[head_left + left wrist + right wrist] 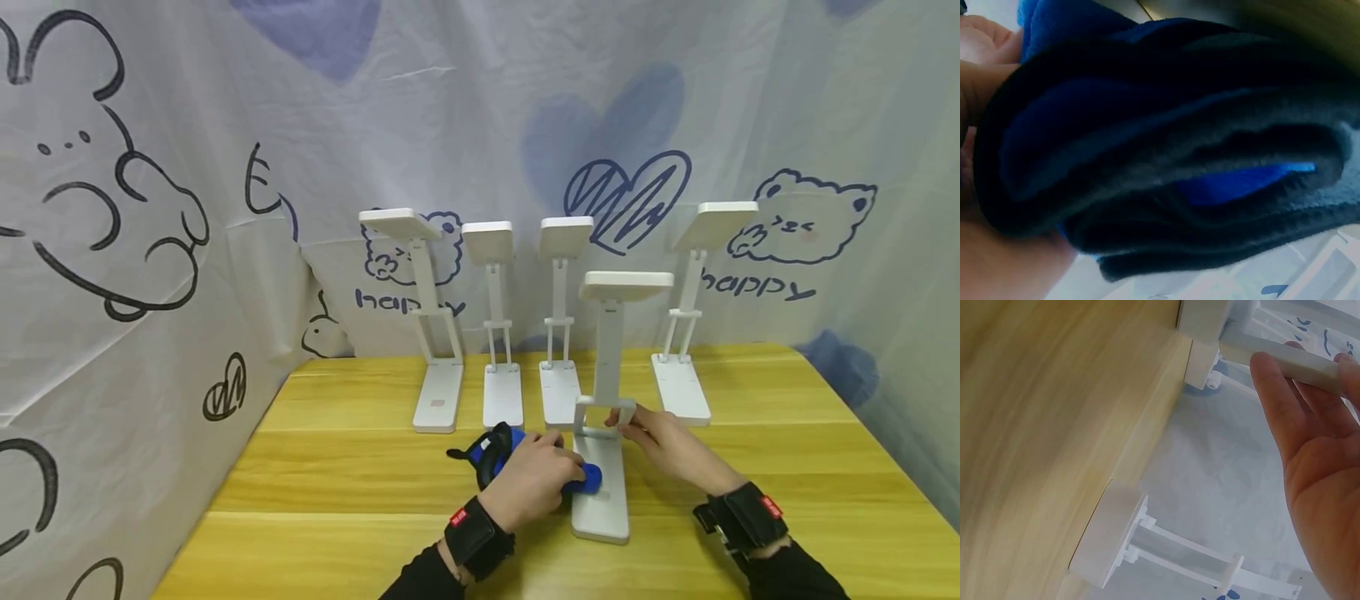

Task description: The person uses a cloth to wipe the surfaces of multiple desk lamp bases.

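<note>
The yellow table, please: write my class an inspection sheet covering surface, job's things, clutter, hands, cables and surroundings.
Surface: yellow wood-grain table
Job's things: folded blue, black-edged soft cloth, partly over the base of the nearest white, flat-topped, plastic-looking stand
Clutter: four similar white stands behind
Hands: left hand holds the cloth; right hand grips the nearest stand's frame
Cables: nothing seen
Surroundings: pale sheet with cartoon prints

The left grip [532,478] presses a blue-and-black cloth [491,458] onto the base of the front white stand [602,518]; the right grip [667,442] holds that stand's lower bracket [600,402]; four more white stands [439,396] line the yellow worktop's [322,533] rear.
</note>
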`<state>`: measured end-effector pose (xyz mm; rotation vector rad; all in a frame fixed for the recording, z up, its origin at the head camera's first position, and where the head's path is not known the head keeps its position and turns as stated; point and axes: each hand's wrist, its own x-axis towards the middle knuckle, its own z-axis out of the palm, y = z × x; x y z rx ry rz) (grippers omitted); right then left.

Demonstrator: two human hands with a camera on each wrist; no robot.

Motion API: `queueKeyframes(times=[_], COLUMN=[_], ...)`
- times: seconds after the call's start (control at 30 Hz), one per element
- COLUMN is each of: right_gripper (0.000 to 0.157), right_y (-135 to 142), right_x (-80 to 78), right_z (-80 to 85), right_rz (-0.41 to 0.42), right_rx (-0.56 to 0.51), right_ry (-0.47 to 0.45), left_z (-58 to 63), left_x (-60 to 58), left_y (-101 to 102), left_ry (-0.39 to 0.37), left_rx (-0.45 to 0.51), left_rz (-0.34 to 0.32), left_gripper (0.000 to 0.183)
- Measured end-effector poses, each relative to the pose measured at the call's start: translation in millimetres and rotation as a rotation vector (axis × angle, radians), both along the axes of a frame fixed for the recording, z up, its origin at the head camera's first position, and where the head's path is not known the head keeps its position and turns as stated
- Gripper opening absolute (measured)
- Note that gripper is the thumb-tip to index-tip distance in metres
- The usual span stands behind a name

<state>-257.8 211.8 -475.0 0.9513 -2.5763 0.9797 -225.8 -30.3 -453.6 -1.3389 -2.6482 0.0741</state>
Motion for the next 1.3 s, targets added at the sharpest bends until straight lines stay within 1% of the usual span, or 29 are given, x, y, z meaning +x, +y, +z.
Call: queueKeyframes(times=[0.17,0.33,0.43,0.57,0.63,0.8,0.9,1.0,1.13,1.2,1.3], right_gripper=[0.017,0.017,0.016,0.016,0.017,0.018,0.019,0.018,0.019,0.019,0.018], right_y=[-0.3,-1.2,-1.4,-1.4,-1.1,0.3,0.4,0.3,0.4,0.4,0.4], right_x=[0.5,1.7,2.0,1.7,1.4,1.8,2.7,3.0,2.7,2.3,2.1], right_z=[1.0,2.4,2.3,1.6,1.3,2.7,4.4,4.7,3.1,2.2,1.6], right_rz=[-0.004,-0.014,-0.006,0.008,-0.003,-0.022,-0.016,-0.011,-0.012,-0.013,-0.015], right_rx=[-0.002,-0.003,0.001,0.000,-0.002,0.004,0.003,0.003,0.005,0.008,0.016], right_ry=[0.003,-0.020,-0.018,-0.001,0.005,0.003,0.004,0.011,0.012,0.013,0.016], left_z=[-7.7,-16.5,-20.4,-21.8,-20.8,-19.5,-19.5,-21.2,-24.9,-25.4,-25.4], left_x=[-4.0,-7.3,-7.5,-6.0,-5.2,-5.1,-4.7,-4.6,-4.8,-3.5,-0.8], left_y=[6.2,12.9,17.0,21.7,24.0,30.4,33.2,34.8,38.2,40.4,43.2], left_ry=[0.108,0.165,0.210,0.306,0.336,0.344,0.350,0.386,0.426,0.432,0.422], left_rx=[0.026,0.053,0.048,0.035,0.032,0.024,0.021,0.031,0.057,0.053,0.035], left_rz=[0.056,0.129,0.143,0.133,0.130,0.138,0.136,0.111,0.054,0.032,-0.002], left_gripper=[0.024,0.019,0.015,0.009,0.008,0.010,0.009,0.007,0.006,0.006,0.010])
